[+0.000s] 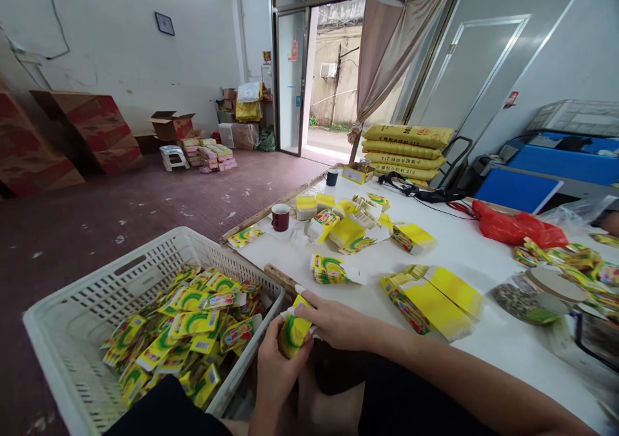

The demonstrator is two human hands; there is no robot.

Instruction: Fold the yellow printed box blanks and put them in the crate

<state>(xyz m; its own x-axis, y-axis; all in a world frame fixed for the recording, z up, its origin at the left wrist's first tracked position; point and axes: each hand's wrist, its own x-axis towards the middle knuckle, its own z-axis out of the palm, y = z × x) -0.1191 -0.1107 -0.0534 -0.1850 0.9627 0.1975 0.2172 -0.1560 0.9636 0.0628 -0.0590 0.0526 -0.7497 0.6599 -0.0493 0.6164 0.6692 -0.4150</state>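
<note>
My left hand (pixel 278 358) is wrapped round a small yellow and green carton (pixel 293 334), held upright over my lap. At the carton's top, my right hand (pixel 329 318) grips it too, thumb and fingers closed on its upper end. White coverings show on some of my fingertips. Just left of my hands stands a white plastic crate (pixel 62 358) with many similar cartons (pixel 193 323) heaped inside. On the white table beyond my hands lie a bundle of flat cartons (pixel 333 269) and a larger stack of flat yellow cartons (pixel 435 300).
Further back on the table (pixel 285 255) are a dark red mug (pixel 280 218), a dark cup (pixel 331 178) and more carton stacks (pixel 355 229). To the right sit a red plastic bag (pixel 520 224) and a lidded jar (pixel 527 297). Yellow sacks (pixel 406 152) stand behind the table.
</note>
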